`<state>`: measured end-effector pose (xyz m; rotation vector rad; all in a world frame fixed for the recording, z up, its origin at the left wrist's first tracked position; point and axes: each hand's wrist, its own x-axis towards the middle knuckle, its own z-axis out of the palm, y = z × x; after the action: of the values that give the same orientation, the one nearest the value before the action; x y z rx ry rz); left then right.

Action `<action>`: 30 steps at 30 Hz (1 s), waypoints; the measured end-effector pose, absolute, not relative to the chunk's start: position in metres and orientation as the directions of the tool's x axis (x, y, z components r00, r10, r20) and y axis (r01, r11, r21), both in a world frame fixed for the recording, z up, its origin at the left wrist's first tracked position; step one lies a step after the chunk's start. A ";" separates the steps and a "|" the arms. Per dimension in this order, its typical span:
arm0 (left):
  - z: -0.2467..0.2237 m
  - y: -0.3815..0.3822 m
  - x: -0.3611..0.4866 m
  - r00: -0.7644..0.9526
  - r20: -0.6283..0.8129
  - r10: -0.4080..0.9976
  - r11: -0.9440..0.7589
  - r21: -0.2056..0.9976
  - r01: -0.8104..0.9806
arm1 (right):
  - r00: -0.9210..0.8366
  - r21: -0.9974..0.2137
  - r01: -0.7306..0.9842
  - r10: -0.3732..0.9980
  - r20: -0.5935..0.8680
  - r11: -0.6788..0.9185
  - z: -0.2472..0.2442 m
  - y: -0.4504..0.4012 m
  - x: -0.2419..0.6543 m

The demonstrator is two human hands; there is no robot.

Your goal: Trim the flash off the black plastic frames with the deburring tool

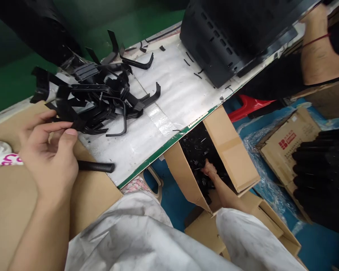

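My left hand rests on the cardboard sheet at the left. Its fingers are curled around a black bar that sticks out to the right, and its fingertips touch the edge of a pile of black bent brackets. My right hand reaches down into an open cardboard box below the table edge. That hand is buried among several small black parts, and I cannot see whether it grips any.
White foam sheet covers the table. A large black perforated metal housing sits at the far right of it, with another person's arm beside it. On the floor stand a red stool and a carton of black tubes.
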<state>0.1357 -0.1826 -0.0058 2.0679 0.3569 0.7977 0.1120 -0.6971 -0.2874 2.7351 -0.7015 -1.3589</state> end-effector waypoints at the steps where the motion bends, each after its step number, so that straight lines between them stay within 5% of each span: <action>1: -0.006 -0.183 0.136 0.751 0.400 0.524 -0.566 0.823 -0.044 | 0.530 0.185 -0.397 -0.389 -0.754 -0.899 -0.284 -0.699 0.113; 18: -0.002 -0.181 0.132 0.771 0.365 0.522 -0.498 0.864 -0.072 | 0.763 -0.301 -0.587 -0.389 -0.516 -0.751 -0.209 -0.704 0.116; 30: -0.007 -0.173 0.127 0.791 0.377 0.482 -0.521 0.849 -0.088 | 0.807 -0.710 -0.591 -0.298 -0.510 -0.383 -0.166 -0.688 0.125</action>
<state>0.1268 -0.1729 -0.0071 2.0027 0.2945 0.7343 0.1251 -0.6884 -0.1658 3.8815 -1.2899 -0.7165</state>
